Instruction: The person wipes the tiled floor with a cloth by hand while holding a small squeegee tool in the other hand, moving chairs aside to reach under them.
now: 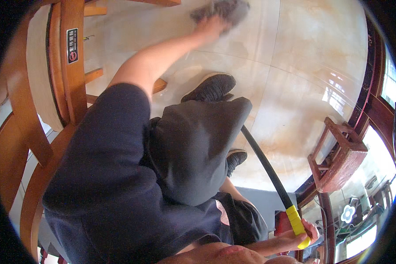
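My left hand [214,27] is stretched far out, pressing a dark grey cloth [229,11] on the glossy, pale marbled tile floor [303,56]. Both hand and cloth are blurred. At the lower right my right hand [303,235] is closed around the yellow-wrapped grip [296,221] of a black pole [267,165]. The pole slants down past my bent knee, which hides its far end. My dark shoes [214,87] rest on the tiles beneath my black trousers [198,151].
A wooden chair frame [73,85] bearing a label with writing rises along my left side. A small reddish wooden stool [345,165] stands by the dark-framed glass panels [325,217] on the right. Chair legs [94,75] reach onto the floor near my outstretched arm.
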Tool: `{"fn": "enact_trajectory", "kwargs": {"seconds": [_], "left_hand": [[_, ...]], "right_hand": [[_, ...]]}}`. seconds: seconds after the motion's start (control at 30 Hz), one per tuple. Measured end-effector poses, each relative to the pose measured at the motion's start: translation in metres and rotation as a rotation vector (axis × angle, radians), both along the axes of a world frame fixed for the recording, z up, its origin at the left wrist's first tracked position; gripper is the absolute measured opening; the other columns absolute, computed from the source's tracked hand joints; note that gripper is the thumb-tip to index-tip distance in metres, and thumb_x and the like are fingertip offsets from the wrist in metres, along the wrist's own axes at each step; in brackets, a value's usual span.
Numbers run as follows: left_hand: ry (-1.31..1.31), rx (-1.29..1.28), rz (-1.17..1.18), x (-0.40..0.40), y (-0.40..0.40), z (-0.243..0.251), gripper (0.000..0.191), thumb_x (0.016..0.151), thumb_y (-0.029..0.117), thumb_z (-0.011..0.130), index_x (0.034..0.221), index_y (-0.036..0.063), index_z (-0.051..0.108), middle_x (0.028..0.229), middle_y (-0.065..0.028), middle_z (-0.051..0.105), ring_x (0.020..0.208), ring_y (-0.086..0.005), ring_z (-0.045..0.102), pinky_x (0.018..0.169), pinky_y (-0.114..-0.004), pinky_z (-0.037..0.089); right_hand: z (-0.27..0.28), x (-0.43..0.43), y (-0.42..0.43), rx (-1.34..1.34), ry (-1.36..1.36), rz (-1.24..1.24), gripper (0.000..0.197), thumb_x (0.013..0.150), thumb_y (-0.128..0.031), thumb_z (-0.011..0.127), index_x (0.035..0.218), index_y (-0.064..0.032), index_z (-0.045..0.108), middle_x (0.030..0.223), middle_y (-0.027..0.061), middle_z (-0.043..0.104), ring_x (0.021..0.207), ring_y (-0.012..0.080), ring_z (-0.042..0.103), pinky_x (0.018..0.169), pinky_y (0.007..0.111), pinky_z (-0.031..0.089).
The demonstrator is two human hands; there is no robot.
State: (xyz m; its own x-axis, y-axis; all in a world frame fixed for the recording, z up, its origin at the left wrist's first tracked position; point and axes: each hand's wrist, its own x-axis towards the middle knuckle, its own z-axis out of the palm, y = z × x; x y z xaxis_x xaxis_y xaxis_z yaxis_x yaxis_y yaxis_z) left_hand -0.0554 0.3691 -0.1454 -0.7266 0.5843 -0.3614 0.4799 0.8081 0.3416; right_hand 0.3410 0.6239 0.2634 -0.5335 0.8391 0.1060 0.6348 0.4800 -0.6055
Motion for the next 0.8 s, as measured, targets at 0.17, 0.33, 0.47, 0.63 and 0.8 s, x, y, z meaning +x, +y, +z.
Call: {"fn": "enact_trajectory", "kwargs": {"seconds": [0.17,0.33,0.47,0.63,0.8], "left_hand": [[-0.051,-0.183,-0.523,0.076,-0.045,0.007,0.046,0.081,0.007,0.055,0.123,0.0248,0.050,0.140,-0.0025,0.033,0.132,-0.0227,0.026,0.107,-0.044,0.022],[0.035,-0.144,-0.132,-0.010,0.004,0.026,0.046,0.080,0.002,0.046,0.122,0.0214,0.051,0.134,-0.0092,0.040,0.127,-0.0256,0.033,0.099,-0.046,0.031],[0.206,0.296,0.100,-0.051,0.067,-0.008,0.024,0.080,0.019,0.050,0.102,0.0117,0.055,0.107,-0.0089,0.056,0.107,-0.0253,0.048,0.083,-0.038,0.043],[-0.110,0.344,-0.079,0.019,0.055,0.000,0.038,0.070,0.010,0.058,0.106,0.0215,0.055,0.092,-0.0105,0.058,0.095,-0.0297,0.053,0.083,-0.042,0.043],[-0.066,0.694,0.466,0.057,-0.012,0.052,0.032,0.070,0.009,0.058,0.102,0.0108,0.056,0.099,-0.0105,0.059,0.096,-0.0266,0.055,0.082,-0.037,0.044]], "right_hand": [[0.003,0.011,0.002,-0.074,0.065,-0.056,0.038,0.085,-0.040,0.047,0.090,-0.0018,0.047,0.078,0.0080,0.048,0.076,0.0181,0.048,0.075,0.031,0.038],[0.002,0.012,0.003,-0.135,0.109,-0.077,0.035,0.085,-0.034,0.049,0.097,-0.0013,0.047,0.084,0.0087,0.049,0.082,0.0189,0.050,0.083,0.033,0.037],[0.001,0.003,0.003,-0.160,0.118,-0.061,0.032,0.085,-0.031,0.048,0.099,-0.0020,0.048,0.085,0.0087,0.050,0.085,0.0187,0.050,0.084,0.033,0.037],[-0.005,0.004,0.013,-0.132,0.080,-0.025,0.029,0.086,-0.029,0.047,0.098,-0.0028,0.048,0.085,0.0085,0.050,0.086,0.0181,0.051,0.084,0.033,0.037],[-0.002,0.007,0.026,-0.122,0.009,0.045,0.029,0.086,-0.029,0.047,0.097,-0.0032,0.048,0.085,0.0083,0.051,0.086,0.0176,0.051,0.084,0.033,0.037]]}}
